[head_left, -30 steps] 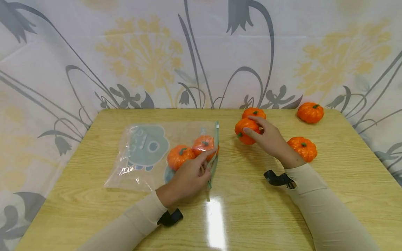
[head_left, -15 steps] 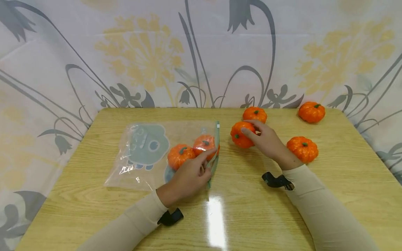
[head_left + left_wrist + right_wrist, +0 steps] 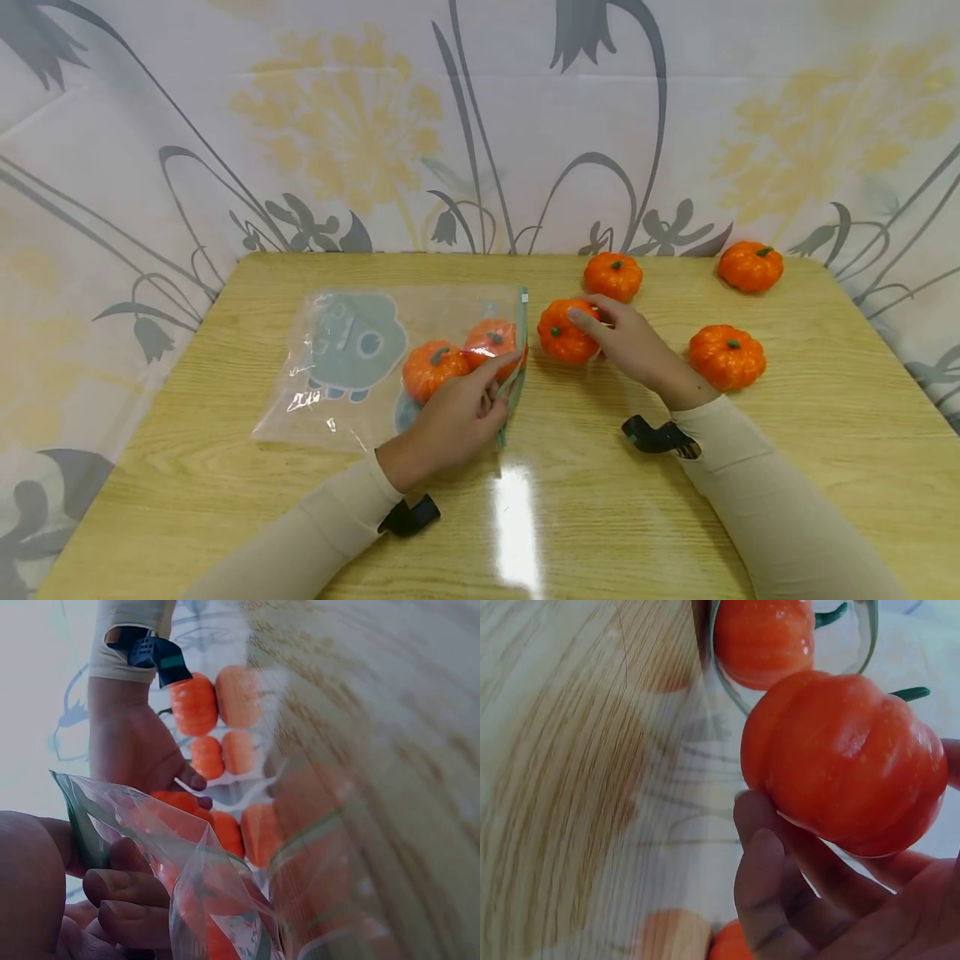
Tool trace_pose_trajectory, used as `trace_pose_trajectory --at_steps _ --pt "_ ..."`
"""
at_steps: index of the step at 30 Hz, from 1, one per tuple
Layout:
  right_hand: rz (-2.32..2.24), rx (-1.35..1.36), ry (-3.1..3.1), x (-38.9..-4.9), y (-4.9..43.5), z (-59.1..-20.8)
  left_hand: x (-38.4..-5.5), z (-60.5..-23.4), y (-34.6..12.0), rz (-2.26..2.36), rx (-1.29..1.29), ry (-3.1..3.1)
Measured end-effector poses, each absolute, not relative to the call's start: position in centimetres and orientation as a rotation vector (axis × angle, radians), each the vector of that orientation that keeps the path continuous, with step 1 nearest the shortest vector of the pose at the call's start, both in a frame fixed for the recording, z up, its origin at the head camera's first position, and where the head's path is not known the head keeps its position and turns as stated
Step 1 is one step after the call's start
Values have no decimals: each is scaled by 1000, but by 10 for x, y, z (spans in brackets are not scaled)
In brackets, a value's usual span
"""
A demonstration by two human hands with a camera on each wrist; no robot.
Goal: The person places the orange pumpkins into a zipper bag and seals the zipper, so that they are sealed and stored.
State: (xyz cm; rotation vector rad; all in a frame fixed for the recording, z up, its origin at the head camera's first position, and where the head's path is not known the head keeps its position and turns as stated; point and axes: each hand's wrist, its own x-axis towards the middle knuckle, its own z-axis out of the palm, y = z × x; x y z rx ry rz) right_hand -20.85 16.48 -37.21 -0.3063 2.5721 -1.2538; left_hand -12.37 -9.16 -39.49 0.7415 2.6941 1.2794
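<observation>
A small orange pumpkin [image 3: 567, 333] with a green stem is gripped by my right hand [image 3: 630, 346], just right of the bag's mouth. In the right wrist view this pumpkin [image 3: 844, 761] sits between thumb and fingers, raised off the wood. My left hand [image 3: 453, 421] pinches the green-edged opening of a clear zip bag [image 3: 330, 417] lying on the table. Its mouth stands open toward the right in the left wrist view, where the bag's film [image 3: 202, 859] bulges up beside my curled fingers [image 3: 124, 889]. Inside the bag lie two pumpkins, one at the left [image 3: 431, 371] and one near the opening [image 3: 487, 340].
Three more pumpkins rest on the wooden table [image 3: 600, 517]: one at the back [image 3: 613, 277], one at the far right corner [image 3: 750, 267], one beside my right wrist [image 3: 727, 357]. A flower-patterned curtain [image 3: 480, 125] borders the table's back and sides.
My right hand has carried its pumpkin left and slightly nearer, away from the back pumpkin and up to the bag's mouth. The left hand keeps its hold on the bag.
</observation>
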Motion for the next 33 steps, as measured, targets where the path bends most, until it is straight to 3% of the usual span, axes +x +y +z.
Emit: trace_pose_trajectory --at_steps 33 --pt "-1374 -382 2250 -206 155 -382 -125 -397 -91 1299 775 2694"
